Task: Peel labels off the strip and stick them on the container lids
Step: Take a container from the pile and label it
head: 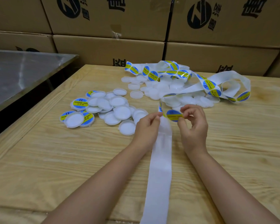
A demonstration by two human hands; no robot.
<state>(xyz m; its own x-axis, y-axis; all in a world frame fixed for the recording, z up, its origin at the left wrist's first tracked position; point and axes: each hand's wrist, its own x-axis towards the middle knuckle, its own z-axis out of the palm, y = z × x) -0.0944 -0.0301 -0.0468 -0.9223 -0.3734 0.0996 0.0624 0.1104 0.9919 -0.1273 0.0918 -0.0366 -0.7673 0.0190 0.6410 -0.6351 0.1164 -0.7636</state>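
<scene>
left hand (pixel 148 125) pinches the strip (pixel 160 167), which runs back toward the body; right hand (pixel 194 125) pinches the label (pixel 174 115) between them, blank lids (pixel 153 92) just beyond on the counter (pixel 55 159)

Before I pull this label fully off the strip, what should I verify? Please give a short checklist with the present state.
1. Right hand pinches the soldering paste label: ok.
2. Left hand holds the backing strip: ok.
3. Label free of creases: cannot tell, fingers cover part of it.
4. Unlabelled lids lie on the wooden table within view: ok.
5. A lid held ready to receive the label: not ok, both hands are busy.
</scene>
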